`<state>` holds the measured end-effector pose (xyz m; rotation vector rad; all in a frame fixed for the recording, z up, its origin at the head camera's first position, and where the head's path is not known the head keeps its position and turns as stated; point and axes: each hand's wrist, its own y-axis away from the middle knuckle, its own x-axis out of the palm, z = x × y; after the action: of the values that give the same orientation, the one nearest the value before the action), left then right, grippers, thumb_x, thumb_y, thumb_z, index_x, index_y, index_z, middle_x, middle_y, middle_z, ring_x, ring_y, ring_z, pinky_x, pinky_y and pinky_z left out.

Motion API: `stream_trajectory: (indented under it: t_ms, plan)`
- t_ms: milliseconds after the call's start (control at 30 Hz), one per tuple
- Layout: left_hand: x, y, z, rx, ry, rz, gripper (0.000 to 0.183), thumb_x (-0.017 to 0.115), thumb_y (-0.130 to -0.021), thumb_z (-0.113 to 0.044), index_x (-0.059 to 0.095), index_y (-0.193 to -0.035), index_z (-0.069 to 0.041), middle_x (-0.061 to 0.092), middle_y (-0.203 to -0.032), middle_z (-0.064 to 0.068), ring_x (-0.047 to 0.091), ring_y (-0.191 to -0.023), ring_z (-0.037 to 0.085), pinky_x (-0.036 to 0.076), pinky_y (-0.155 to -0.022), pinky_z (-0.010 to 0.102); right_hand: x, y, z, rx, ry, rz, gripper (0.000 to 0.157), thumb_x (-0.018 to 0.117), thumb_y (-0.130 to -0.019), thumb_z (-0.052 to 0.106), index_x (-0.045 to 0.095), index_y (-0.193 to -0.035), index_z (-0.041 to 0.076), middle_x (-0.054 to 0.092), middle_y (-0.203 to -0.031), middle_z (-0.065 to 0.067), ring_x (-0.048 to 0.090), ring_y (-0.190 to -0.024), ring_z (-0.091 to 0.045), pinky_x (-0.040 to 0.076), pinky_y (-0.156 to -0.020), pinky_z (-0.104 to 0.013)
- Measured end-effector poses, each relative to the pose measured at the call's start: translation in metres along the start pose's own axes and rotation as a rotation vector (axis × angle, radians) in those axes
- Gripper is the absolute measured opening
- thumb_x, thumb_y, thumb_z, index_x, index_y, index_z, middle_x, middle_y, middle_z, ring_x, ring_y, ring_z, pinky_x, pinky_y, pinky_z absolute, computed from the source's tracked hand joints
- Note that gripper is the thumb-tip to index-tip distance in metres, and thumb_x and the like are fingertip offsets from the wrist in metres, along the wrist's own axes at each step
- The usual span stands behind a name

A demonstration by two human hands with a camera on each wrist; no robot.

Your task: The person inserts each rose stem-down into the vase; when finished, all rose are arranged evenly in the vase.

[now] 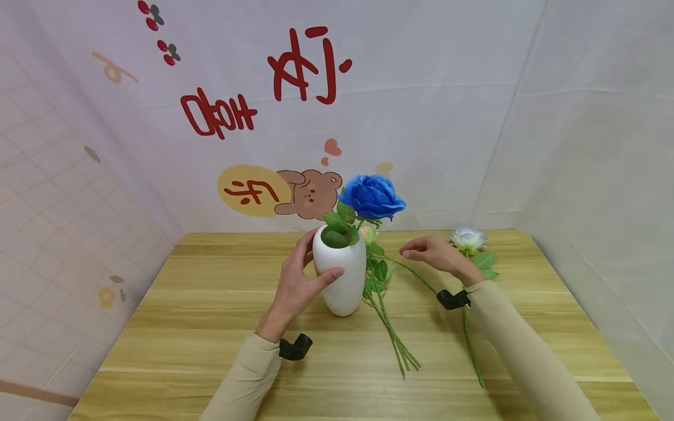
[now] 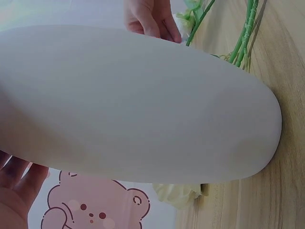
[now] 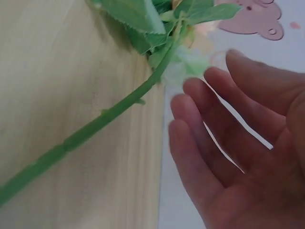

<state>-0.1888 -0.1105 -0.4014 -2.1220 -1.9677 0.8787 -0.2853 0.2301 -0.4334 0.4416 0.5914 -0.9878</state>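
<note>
A white vase (image 1: 341, 280) stands upright on the wooden table, with a blue rose (image 1: 372, 197) and green leaves (image 1: 337, 229) rising from its mouth. My left hand (image 1: 300, 286) holds the vase from the left, thumb across the front and fingers around the far side. To the right, my right hand (image 1: 434, 254) hovers over the table, holding nothing; its loosely bent fingers show in the right wrist view. Just beside those fingers runs a green flower stem (image 3: 102, 121), apart from them. It leads to a pale flower (image 1: 368, 235) partly hidden behind the vase.
Several green stems (image 1: 387, 318) lie on the table (image 1: 221, 327) right of the vase. Farther right lies a white-blue flower (image 1: 468, 240), its stem partly under my right forearm. A printed cloth (image 1: 421, 117) hangs behind the table's back edge.
</note>
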Motion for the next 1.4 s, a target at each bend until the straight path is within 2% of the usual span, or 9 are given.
stream_trajectory:
  t_ms: [167, 367, 500, 600, 767, 867, 1100, 1267, 1400]
  plan:
    - [0.001, 0.001, 0.000, 0.002, 0.008, 0.004, 0.080, 0.078, -0.081, -0.047, 0.039, -0.146, -0.023, 0.051, -0.137, -0.003, 0.053, -0.122, 0.016, 0.045, -0.103, 0.043, 0.003, -0.014, -0.004, 0.016, 0.003, 0.093, 0.030, 0.058, -0.100, 0.022, 0.067, -0.124, 0.005, 0.065, -0.123, -0.012, 0.062, -0.109, -0.027, 0.051, -0.093, -0.047]
    - [0.003, 0.001, -0.003, 0.004, 0.011, 0.011, 0.080, 0.078, -0.081, -0.044, 0.039, -0.146, -0.020, 0.051, -0.137, -0.002, 0.054, -0.122, 0.018, 0.045, -0.103, 0.042, 0.008, -0.023, -0.007, 0.031, -0.073, 0.179, 0.031, 0.060, -0.098, 0.015, 0.065, -0.121, -0.005, 0.068, -0.113, -0.016, 0.065, -0.101, -0.026, 0.055, -0.087, -0.040]
    - [0.004, 0.002, -0.003, -0.009, 0.016, 0.013, 0.077, 0.080, -0.081, -0.034, 0.040, -0.145, -0.020, 0.052, -0.137, 0.000, 0.054, -0.122, 0.020, 0.044, -0.103, 0.044, 0.011, -0.022, -0.008, 0.024, -0.097, 0.199, 0.029, 0.061, -0.097, 0.013, 0.066, -0.118, -0.007, 0.070, -0.106, -0.016, 0.067, -0.095, -0.024, 0.056, -0.083, -0.037]
    - [0.003, 0.003, -0.003, -0.019, 0.015, 0.015, 0.077, 0.081, -0.081, -0.029, 0.040, -0.145, -0.020, 0.052, -0.138, 0.002, 0.054, -0.123, 0.022, 0.044, -0.103, 0.044, 0.009, -0.017, -0.008, 0.034, -0.123, 0.188, 0.030, 0.060, -0.098, 0.015, 0.065, -0.119, -0.005, 0.068, -0.111, -0.020, 0.065, -0.098, -0.025, 0.055, -0.085, -0.037]
    - [0.003, 0.004, -0.003, -0.015, 0.001, 0.013, 0.078, 0.080, -0.081, -0.036, 0.039, -0.146, -0.020, 0.051, -0.138, 0.001, 0.054, -0.122, 0.021, 0.044, -0.103, 0.043, -0.002, 0.000, -0.004, 0.068, -0.217, 0.112, 0.039, 0.060, -0.099, 0.025, 0.061, -0.127, -0.001, 0.060, -0.123, -0.024, 0.059, -0.110, -0.035, 0.052, -0.091, -0.042]
    - [0.002, 0.005, -0.002, -0.005, -0.007, 0.009, 0.079, 0.079, -0.081, -0.041, 0.039, -0.146, -0.022, 0.051, -0.138, -0.001, 0.054, -0.122, 0.019, 0.044, -0.103, 0.044, -0.010, 0.012, -0.002, 0.075, -0.285, 0.035, 0.044, 0.061, -0.097, 0.029, 0.058, -0.131, 0.000, 0.060, -0.121, -0.021, 0.057, -0.112, -0.038, 0.052, -0.092, -0.041]
    - [0.001, 0.005, -0.003, 0.009, 0.006, -0.006, 0.080, 0.081, -0.080, -0.035, 0.039, -0.147, -0.021, 0.052, -0.138, 0.001, 0.055, -0.121, 0.020, 0.044, -0.103, 0.044, -0.022, 0.038, 0.020, 0.032, -0.448, -0.151, 0.049, 0.064, -0.096, 0.030, 0.055, -0.130, -0.004, 0.064, -0.114, -0.009, 0.064, -0.102, -0.020, 0.053, -0.091, -0.031]
    - [0.002, 0.005, -0.005, -0.016, -0.004, -0.016, 0.083, 0.082, -0.079, -0.020, 0.037, -0.148, -0.014, 0.051, -0.140, 0.007, 0.054, -0.123, 0.025, 0.044, -0.104, 0.044, -0.028, 0.056, 0.050, -0.048, -0.477, -0.273, 0.039, 0.063, -0.097, 0.023, 0.058, -0.126, -0.002, 0.068, -0.106, 0.000, 0.065, -0.097, -0.014, 0.053, -0.088, -0.026]
    - [-0.001, 0.006, -0.028, -0.036, -0.009, -0.015, 0.080, 0.080, -0.080, -0.013, 0.037, -0.147, -0.005, 0.050, -0.139, 0.014, 0.054, -0.123, 0.029, 0.043, -0.104, 0.046, -0.033, 0.073, 0.078, -0.098, -0.453, -0.351, 0.026, 0.063, -0.097, 0.020, 0.064, -0.118, 0.005, 0.069, -0.103, 0.003, 0.065, -0.092, -0.013, 0.054, -0.082, -0.024]
